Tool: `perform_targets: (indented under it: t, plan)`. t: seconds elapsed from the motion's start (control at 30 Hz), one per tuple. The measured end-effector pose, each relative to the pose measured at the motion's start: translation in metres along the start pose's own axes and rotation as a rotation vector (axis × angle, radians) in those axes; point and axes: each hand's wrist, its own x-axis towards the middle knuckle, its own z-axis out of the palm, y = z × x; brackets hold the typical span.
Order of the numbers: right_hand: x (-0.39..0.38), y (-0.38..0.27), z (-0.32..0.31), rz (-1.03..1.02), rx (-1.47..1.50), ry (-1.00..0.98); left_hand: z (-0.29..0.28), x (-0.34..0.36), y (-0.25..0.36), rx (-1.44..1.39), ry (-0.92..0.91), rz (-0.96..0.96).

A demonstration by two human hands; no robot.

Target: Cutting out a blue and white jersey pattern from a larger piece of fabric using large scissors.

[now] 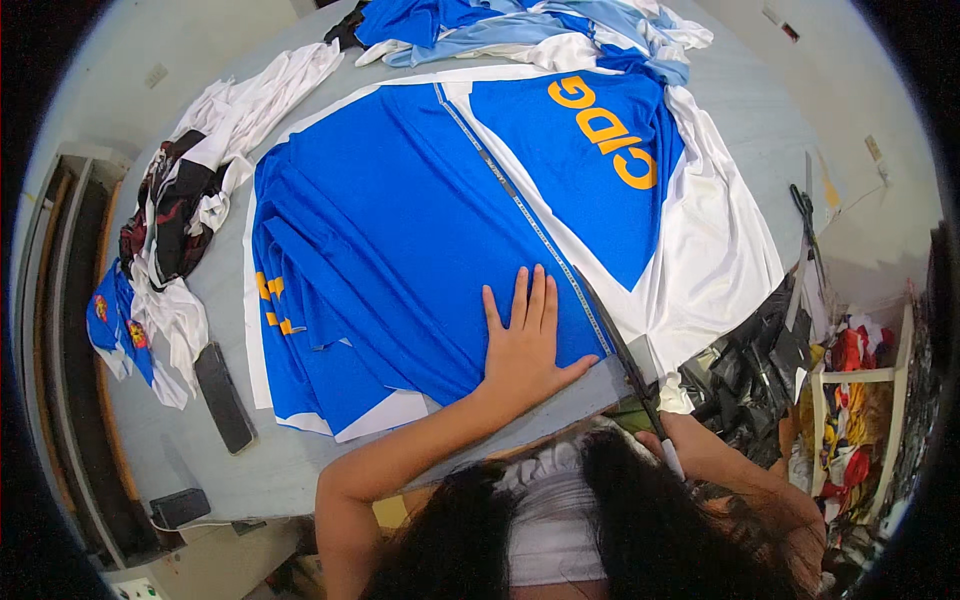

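A large piece of blue printed cloth [370, 200] with white borders and yellow lettering lies spread on the table. My left hand [523, 345] presses flat on its near part, fingers spread. Close to the cloth's right-hand edge, my right hand [690, 440] is closed around long dark scissors [630, 365], partly hidden by the fingers. Their blades point away from me, along the line between the blue cloth and the white strip. A narrow printed strip [520, 205] runs along that edge. To its right lies another blue panel [600, 200] with white fabric [715, 240] beside it.
The grey table [270, 480] carries a dark phone [224, 398], a small black box [180, 508], and white and dark cloth [180, 210] at left. Blue and white fabrics [520, 35] lie at the far side. Black scraps [755, 360] and a shelf of cloth [855, 430] stand right.
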Motion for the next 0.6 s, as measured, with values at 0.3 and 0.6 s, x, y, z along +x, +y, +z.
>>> perform_targets:
  t: [0.3,0.6]
  plan:
    - [0.016,-0.029,-0.029,-0.005,-0.104,-0.100,0.001,0.002,0.001,-0.011,0.018,0.019]
    - [0.029,-0.045,-0.038,0.111,-0.163,-0.099,0.001,0.001,0.003,-0.033,0.057,0.026]
